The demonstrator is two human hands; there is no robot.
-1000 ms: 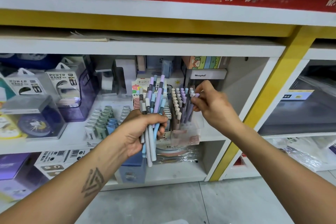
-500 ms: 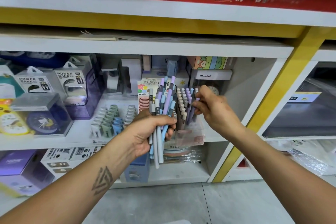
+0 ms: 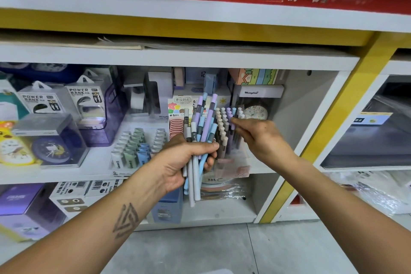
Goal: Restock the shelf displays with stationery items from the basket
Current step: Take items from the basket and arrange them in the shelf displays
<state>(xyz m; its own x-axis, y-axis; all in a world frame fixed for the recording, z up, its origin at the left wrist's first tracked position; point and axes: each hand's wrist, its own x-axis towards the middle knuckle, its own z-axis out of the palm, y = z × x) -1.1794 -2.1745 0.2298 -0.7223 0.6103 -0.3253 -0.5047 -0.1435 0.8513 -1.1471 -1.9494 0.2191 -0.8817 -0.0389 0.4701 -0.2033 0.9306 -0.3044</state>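
My left hand [image 3: 186, 160] grips a bundle of pastel pens [image 3: 201, 127], purple, blue and grey, held upright in front of the middle shelf. Just to its right stands a clear display holder [image 3: 231, 162] filled with several upright pens [image 3: 223, 127]. My right hand [image 3: 260, 138] reaches into that holder, its fingertips pinching the top of a purple pen [image 3: 231, 124] among the back rows. The basket is not in view.
The white shelf [image 3: 89, 171] holds power bank boxes [image 3: 86, 100], a boxed clock [image 3: 53, 144], a tray of correction tapes [image 3: 135, 149] and a clock [image 3: 255, 112] behind the pens. Boxes sit on the lower shelf. A yellow post [image 3: 347, 107] borders the bay on the right.
My right hand has lowered the purple pen down into the holder among the other pens. My left hand keeps its bundle; the view has shifted slightly left.
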